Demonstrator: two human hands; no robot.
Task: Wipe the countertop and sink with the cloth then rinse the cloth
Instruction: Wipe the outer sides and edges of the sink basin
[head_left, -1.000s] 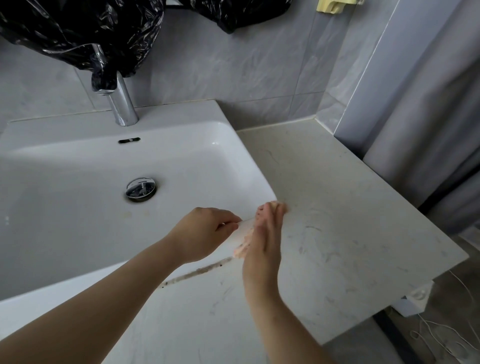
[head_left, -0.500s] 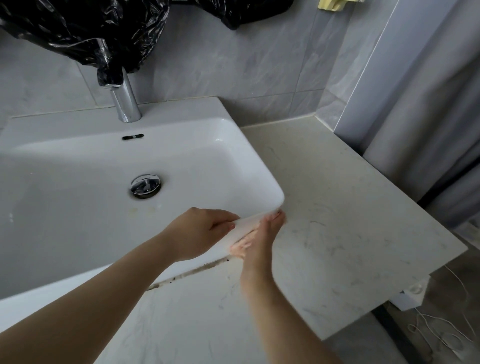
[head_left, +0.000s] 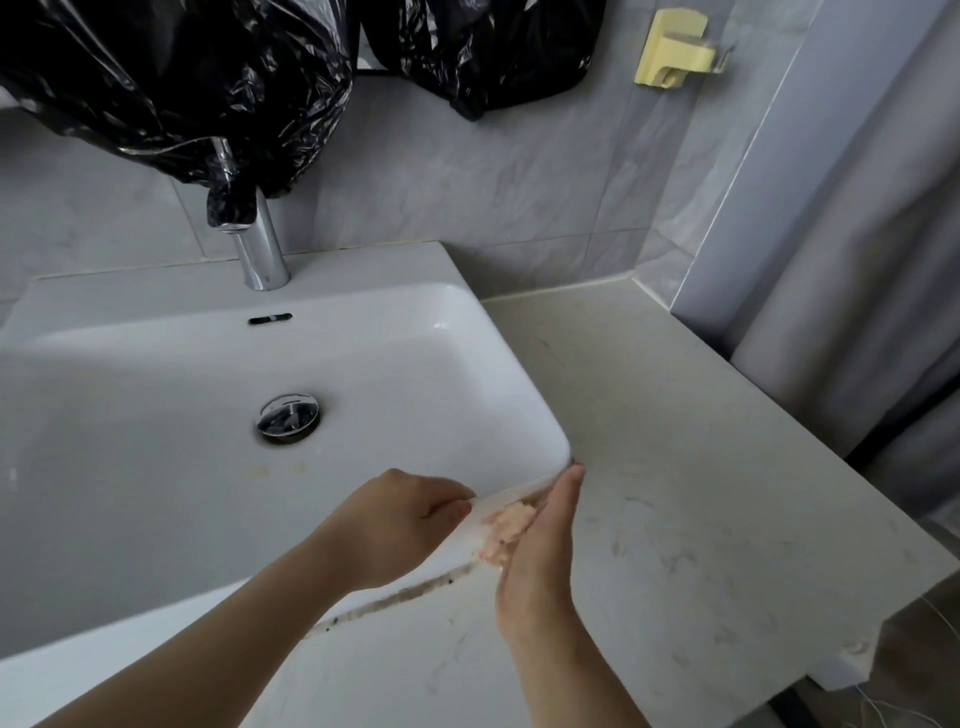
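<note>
The right hand, fingers straight, presses the pink cloth against the front corner of the sink, beside the tabletop, likely to scrub the rim. The left hand curls alongside; I cannot tell whether it holds anything.

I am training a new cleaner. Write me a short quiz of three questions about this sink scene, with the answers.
1. Where is the pink cloth?
A: in the middle of the basin.
B: pressed against the front right corner of the sink by the right hand.
C: hanging on the wall.
2. True or false: a black plastic bag hangs over the top of the faucet.
3. Fill in: the dark grime line runs along the seam between the sink and the ____.

Key: 1 B; 2 true; 3 countertop.
</note>
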